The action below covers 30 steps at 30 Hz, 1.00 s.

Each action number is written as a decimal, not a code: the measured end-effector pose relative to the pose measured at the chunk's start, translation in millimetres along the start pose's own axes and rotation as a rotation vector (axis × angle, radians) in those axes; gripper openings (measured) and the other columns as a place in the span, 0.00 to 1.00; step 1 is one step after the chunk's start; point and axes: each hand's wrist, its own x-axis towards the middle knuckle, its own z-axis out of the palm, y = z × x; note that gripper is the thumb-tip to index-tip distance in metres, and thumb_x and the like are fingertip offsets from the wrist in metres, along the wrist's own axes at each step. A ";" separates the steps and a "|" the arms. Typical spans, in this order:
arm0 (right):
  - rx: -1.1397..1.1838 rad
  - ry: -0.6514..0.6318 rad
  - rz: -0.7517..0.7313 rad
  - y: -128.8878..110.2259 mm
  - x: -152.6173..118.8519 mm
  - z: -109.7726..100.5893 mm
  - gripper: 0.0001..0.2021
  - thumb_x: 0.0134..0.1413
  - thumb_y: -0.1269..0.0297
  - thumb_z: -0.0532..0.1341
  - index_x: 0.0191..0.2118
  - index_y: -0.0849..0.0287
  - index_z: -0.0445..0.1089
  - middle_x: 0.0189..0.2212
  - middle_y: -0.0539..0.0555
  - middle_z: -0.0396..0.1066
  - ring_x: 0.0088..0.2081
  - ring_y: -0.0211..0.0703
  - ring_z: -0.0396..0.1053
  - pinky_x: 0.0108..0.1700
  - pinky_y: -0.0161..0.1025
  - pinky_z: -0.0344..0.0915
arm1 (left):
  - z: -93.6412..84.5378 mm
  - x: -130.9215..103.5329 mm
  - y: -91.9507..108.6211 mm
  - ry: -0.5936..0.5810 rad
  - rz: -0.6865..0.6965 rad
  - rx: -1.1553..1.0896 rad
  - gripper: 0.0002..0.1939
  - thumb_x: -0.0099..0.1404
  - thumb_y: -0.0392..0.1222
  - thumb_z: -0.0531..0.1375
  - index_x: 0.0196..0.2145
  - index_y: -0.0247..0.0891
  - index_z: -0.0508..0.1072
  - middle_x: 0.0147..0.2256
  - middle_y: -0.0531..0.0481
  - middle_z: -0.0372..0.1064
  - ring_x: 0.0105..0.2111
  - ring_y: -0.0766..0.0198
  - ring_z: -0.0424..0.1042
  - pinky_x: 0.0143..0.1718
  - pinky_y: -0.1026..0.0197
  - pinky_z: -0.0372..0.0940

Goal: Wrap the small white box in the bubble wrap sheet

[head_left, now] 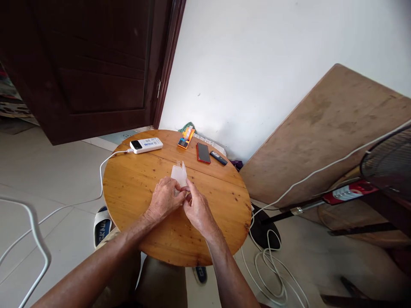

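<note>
Both of my hands meet over the middle of a small round wooden table [138,188]. My left hand [165,199] and my right hand [198,208] pinch the near end of a small clear plastic bag [179,173]. The bag sticks up and away from my fingers, just above the tabletop. What is inside the bag cannot be made out.
At the table's far edge lie a white power bank [146,145] with a white cable [105,164], an orange card packet [186,137], a red phone [203,152] and a small dark remote [218,158]. A fan [387,160] and a leaning wooden board [327,128] stand right. Cables [272,265] coil on the floor.
</note>
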 end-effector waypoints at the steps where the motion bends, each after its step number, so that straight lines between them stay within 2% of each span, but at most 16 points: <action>1: 0.043 -0.013 0.017 0.8 -0.1 -1.9 0.33 0.48 0.79 0.54 0.63 0.58 0.59 0.47 0.57 0.76 0.35 0.41 0.72 0.43 0.40 0.70 | 1.5 1.4 -0.2 -0.004 0.000 -0.001 0.04 0.58 0.37 0.62 0.27 0.39 0.70 0.31 0.50 0.68 0.34 0.59 0.68 0.39 0.56 0.64; 6: 0.349 -0.079 0.141 9.0 3.1 -10.1 0.28 0.50 0.73 0.55 0.59 0.56 0.64 0.45 0.55 0.77 0.30 0.37 0.70 0.35 0.35 0.70 | 8.7 -1.8 -5.7 0.045 0.062 -0.030 0.06 0.58 0.33 0.60 0.26 0.39 0.67 0.31 0.51 0.66 0.33 0.61 0.65 0.38 0.59 0.63; 9: 0.446 -0.023 0.177 18.1 11.0 -14.1 0.20 0.52 0.67 0.56 0.51 0.57 0.71 0.41 0.54 0.77 0.29 0.37 0.70 0.33 0.36 0.69 | 10.1 -4.2 -6.3 0.063 0.087 -0.034 0.06 0.57 0.31 0.59 0.25 0.39 0.66 0.31 0.51 0.65 0.34 0.61 0.65 0.39 0.58 0.63; 12: 0.384 0.084 0.168 28.6 22.6 -19.0 0.12 0.52 0.63 0.58 0.41 0.57 0.75 0.35 0.52 0.77 0.27 0.38 0.68 0.30 0.35 0.67 | 9.4 -4.5 -4.6 0.056 0.093 -0.040 0.08 0.56 0.31 0.58 0.24 0.40 0.64 0.31 0.51 0.64 0.34 0.61 0.64 0.39 0.58 0.63; 15: 0.243 0.059 0.102 36.0 32.4 -22.2 0.08 0.51 0.64 0.59 0.34 0.57 0.76 0.29 0.50 0.76 0.28 0.38 0.68 0.32 0.35 0.65 | 8.7 -4.5 -3.2 0.057 0.079 -0.047 0.08 0.56 0.31 0.57 0.24 0.40 0.64 0.30 0.51 0.63 0.34 0.61 0.64 0.38 0.58 0.63; 19: 0.160 -0.038 -0.025 38.0 37.3 -18.6 0.09 0.54 0.67 0.58 0.36 0.56 0.77 0.35 0.52 0.77 0.34 0.40 0.71 0.36 0.36 0.66 | 9.3 -5.1 -2.6 0.055 0.071 -0.045 0.07 0.56 0.31 0.57 0.24 0.40 0.64 0.31 0.50 0.64 0.35 0.60 0.65 0.39 0.57 0.63; 21: 0.138 -0.045 -0.092 37.3 37.8 -15.1 0.10 0.57 0.68 0.57 0.37 0.56 0.77 0.39 0.54 0.77 0.40 0.43 0.72 0.42 0.39 0.66 | 10.1 -5.7 -2.9 0.056 0.079 -0.027 0.07 0.56 0.31 0.58 0.24 0.40 0.64 0.32 0.50 0.64 0.35 0.60 0.65 0.39 0.57 0.63; 23: 0.094 -0.036 -0.135 36.6 38.5 -12.8 0.11 0.57 0.71 0.56 0.37 0.55 0.77 0.39 0.54 0.77 0.44 0.45 0.71 0.48 0.42 0.65 | 11.0 -6.4 -3.3 0.067 0.102 0.014 0.07 0.57 0.31 0.58 0.24 0.40 0.65 0.31 0.50 0.65 0.35 0.59 0.65 0.40 0.56 0.63; 26: 0.028 -0.048 -0.155 35.6 41.5 -13.1 0.13 0.55 0.75 0.56 0.37 0.55 0.77 0.38 0.54 0.76 0.44 0.45 0.70 0.51 0.44 0.64 | 11.7 -7.8 -4.1 0.086 0.129 0.085 0.06 0.57 0.33 0.58 0.25 0.40 0.66 0.32 0.49 0.66 0.35 0.58 0.65 0.39 0.55 0.63; 28: 0.005 -0.084 -0.166 35.1 45.1 -15.1 0.14 0.54 0.77 0.57 0.36 0.55 0.77 0.38 0.54 0.76 0.45 0.45 0.70 0.52 0.44 0.63 | 11.8 -8.7 -4.4 0.090 0.151 0.117 0.04 0.58 0.33 0.58 0.29 0.40 0.69 0.34 0.48 0.69 0.37 0.57 0.66 0.40 0.54 0.63; 30: 0.001 -0.139 -0.181 35.6 49.6 -16.9 0.14 0.54 0.77 0.56 0.35 0.55 0.78 0.37 0.53 0.75 0.44 0.45 0.70 0.53 0.44 0.62 | 12.1 -9.2 -4.8 0.084 0.197 0.129 0.10 0.58 0.32 0.58 0.38 0.41 0.71 0.41 0.46 0.71 0.42 0.54 0.67 0.43 0.53 0.63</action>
